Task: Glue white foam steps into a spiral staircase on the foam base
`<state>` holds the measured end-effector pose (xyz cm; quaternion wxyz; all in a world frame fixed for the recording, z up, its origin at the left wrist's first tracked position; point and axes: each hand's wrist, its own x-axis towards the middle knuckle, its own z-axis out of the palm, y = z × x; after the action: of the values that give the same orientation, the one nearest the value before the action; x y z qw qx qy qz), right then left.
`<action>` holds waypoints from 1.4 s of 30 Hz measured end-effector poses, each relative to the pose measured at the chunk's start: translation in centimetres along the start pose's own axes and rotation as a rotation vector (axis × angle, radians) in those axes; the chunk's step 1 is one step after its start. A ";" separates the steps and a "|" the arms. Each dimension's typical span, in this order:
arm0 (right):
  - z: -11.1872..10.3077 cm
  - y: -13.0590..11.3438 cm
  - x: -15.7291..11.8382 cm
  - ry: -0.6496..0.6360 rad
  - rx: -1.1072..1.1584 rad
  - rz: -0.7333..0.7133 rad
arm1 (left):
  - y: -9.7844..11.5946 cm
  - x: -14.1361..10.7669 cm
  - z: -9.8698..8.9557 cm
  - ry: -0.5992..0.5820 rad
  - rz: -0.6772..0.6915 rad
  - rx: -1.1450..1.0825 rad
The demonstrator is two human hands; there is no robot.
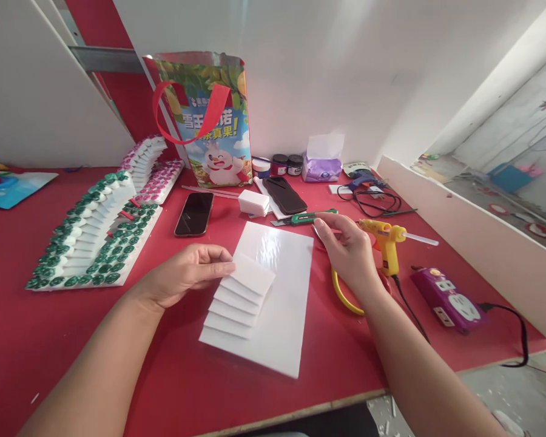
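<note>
Several white panels (234,311) look light but dentable; favour edges, as your left hand (186,276) pinches one; your right hand (351,250) grips unclearly.

Along desk's (173,376) far edge: bag (218,127), then jars (279,165), tissue pack (321,169) rightward. Toward near edge: board (286,309) under overlapping panels (241,301). Toward right edge: socket block (448,299).

Blue plastic packet (16,187), far left: cut off by the frame edge. Small print on the colourful paper carrier bag (222,136) is partly covered by its red handle (215,112). Dark-lidded paint jars (287,164): labels too small to read. Both forearms run out of frame.
</note>
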<state>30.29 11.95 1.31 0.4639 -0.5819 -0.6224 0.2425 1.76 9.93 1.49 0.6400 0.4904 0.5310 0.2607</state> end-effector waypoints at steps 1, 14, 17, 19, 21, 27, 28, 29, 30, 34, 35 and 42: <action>-0.1 -0.4 0.2 -0.047 0.049 0.055 | -0.1 -0.1 -0.3 -0.038 -0.002 -0.013; -0.5 -4.2 -2.1 -1.026 0.497 0.729 | 0.1 -0.9 -0.4 -0.501 0.028 0.090; -0.8 -5.1 -2.9 -0.967 0.549 0.738 | -0.2 -0.6 -0.9 -0.398 0.094 0.065; -1.2 -5.6 -3.2 -0.846 0.615 0.729 | -0.6 -0.2 -1.6 -0.176 0.182 -0.038; -1.5 -6.0 -3.5 -0.733 0.679 0.716 | -1.1 0.5 -2.6 0.081 0.275 -0.184; -1.3 -6.6 -4.1 -0.566 0.967 0.709 | -2.1 1.9 -4.1 0.385 0.291 -0.485; -1.2 -6.6 -4.1 -0.554 0.993 0.724 | -2.1 2.0 -4.0 0.385 0.274 -0.503; -1.0 -6.6 -4.1 -0.541 1.009 0.736 | -2.2 2.1 -3.8 0.382 0.260 -0.513; -0.9 -6.6 -4.1 -0.526 1.021 0.743 | -2.3 2.2 -3.7 0.378 0.253 -0.518; -0.7 -6.5 -4.1 -0.464 1.039 0.759 | -2.6 2.5 -3.4 0.366 0.289 -0.505; -0.7 -6.4 -4.2 -0.449 1.038 0.762 | -2.7 2.5 -3.4 0.363 0.295 -0.504; 0.4 -5.1 -6.5 -0.274 1.076 0.727 | -2.9 2.7 -3.2 0.290 0.325 -0.445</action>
<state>26.65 4.80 3.49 0.4950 -0.4060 -0.2320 0.7323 -1.00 12.29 -2.11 0.5990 0.3744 0.4613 0.5369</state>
